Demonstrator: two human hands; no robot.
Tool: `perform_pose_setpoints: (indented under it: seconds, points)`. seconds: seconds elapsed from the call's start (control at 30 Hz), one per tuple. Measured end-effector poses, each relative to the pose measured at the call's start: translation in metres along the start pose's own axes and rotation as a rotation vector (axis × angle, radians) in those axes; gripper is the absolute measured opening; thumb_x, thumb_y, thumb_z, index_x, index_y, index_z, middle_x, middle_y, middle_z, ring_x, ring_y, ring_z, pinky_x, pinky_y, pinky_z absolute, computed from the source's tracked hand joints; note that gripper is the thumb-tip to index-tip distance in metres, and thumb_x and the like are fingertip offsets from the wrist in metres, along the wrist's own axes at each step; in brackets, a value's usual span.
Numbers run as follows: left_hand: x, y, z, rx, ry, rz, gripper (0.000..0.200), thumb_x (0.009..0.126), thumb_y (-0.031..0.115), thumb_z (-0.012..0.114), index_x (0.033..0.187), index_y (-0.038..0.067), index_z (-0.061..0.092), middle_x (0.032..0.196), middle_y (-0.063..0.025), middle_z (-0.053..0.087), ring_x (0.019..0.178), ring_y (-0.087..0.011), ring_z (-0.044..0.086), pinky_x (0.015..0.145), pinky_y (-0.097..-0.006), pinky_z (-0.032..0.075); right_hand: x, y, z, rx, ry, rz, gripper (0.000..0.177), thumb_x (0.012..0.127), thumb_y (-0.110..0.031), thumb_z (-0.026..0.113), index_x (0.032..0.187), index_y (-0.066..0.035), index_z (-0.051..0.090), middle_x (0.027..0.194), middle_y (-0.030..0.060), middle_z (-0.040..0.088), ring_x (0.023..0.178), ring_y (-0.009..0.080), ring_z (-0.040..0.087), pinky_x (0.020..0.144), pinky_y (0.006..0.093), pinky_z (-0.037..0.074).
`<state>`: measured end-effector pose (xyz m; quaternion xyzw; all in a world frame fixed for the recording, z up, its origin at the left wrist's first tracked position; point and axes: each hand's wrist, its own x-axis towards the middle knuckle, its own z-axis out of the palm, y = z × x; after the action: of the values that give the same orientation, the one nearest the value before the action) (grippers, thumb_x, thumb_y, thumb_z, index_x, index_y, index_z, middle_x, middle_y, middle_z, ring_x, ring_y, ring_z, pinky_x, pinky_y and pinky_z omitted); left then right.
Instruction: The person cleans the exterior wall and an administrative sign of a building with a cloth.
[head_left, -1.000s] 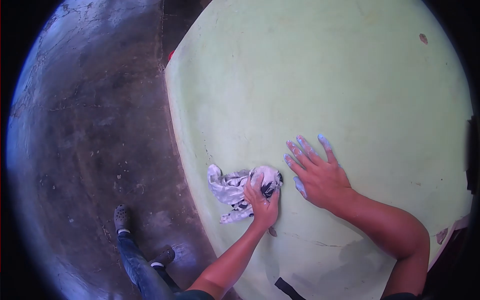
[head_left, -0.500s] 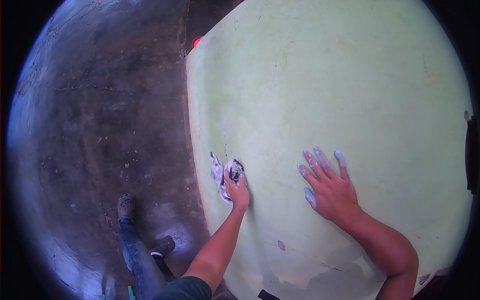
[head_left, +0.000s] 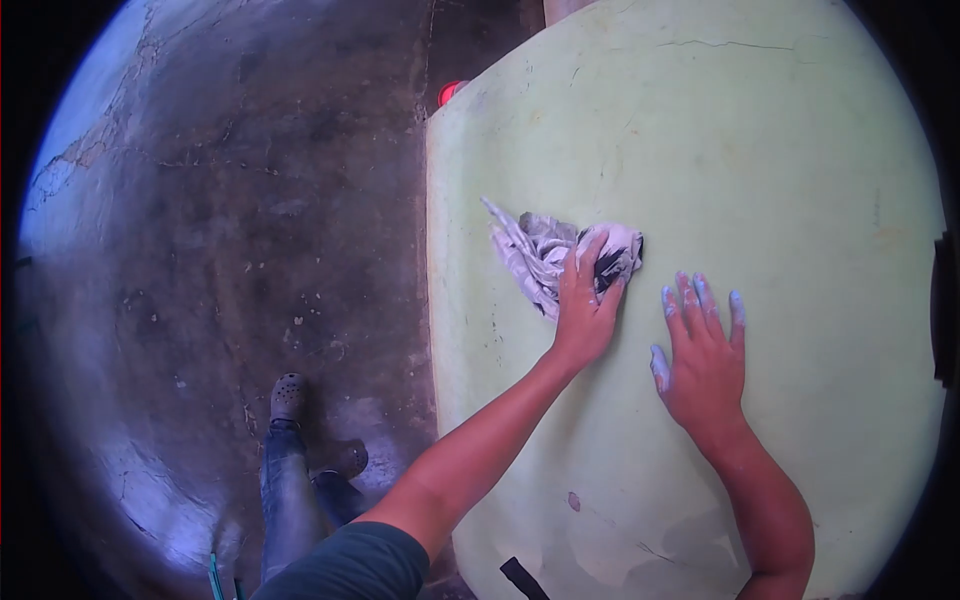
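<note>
A bunched white-and-black cloth (head_left: 540, 250) is pressed against the pale green painted wall (head_left: 560, 420). My left hand (head_left: 588, 305) grips it, fingers bent over its right part, while a loose corner trails off to the left. Lower and to the right, my right hand (head_left: 708, 375) lies against the wall with fingers stretched out and nothing under them that I can see. Its fingertips and thumb are coated in a pale bluish-white substance.
To the left runs a dark, cracked floor (head_left: 300, 230), meeting the wall along a vertical line in view. Legs in jeans (head_left: 290, 490) with grey clogs (head_left: 288, 397) stand on it. A red object (head_left: 449, 93) shows past the wall's upper left corner.
My left hand has carried the cloth up and to the right across the wall, closer to my right hand. The view has shifted slightly; my right hand stays flat.
</note>
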<state>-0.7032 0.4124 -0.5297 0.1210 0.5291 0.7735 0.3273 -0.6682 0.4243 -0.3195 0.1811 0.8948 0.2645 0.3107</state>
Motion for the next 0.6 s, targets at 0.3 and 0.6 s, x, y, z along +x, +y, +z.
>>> perform_pose_setpoints:
  seconds: [0.3, 0.6]
  points:
    - [-0.014, 0.081, 0.029, 0.017, -0.134, 0.124, 0.070, 0.098, 0.011, 0.064, 0.161, 0.008, 0.034, 0.158, -0.0236, 0.036, 0.148, -0.0404, 0.037, 0.125, -0.0481, 0.024, 0.030, 0.067, -0.087, 0.000, 0.254, 0.176, 0.056, 0.097, -0.019, 0.066, 0.149, -0.004, 0.054, 0.156, 0.0142, 0.052, 0.152, 0.0282, 0.041, 0.129, 0.0511, 0.023]
    - [-0.035, 0.042, 0.046, -0.145, 0.014, -0.123, 0.075, 0.098, 0.012, 0.064, 0.162, 0.002, 0.027, 0.163, -0.0316, 0.025, 0.153, -0.0477, 0.024, 0.127, -0.0550, 0.014, 0.056, 0.148, -0.128, -0.154, 0.194, -0.114, 0.051, 0.093, -0.023, 0.070, 0.140, -0.005, 0.061, 0.152, 0.0147, 0.056, 0.149, 0.0275, 0.045, 0.127, 0.0483, 0.028]
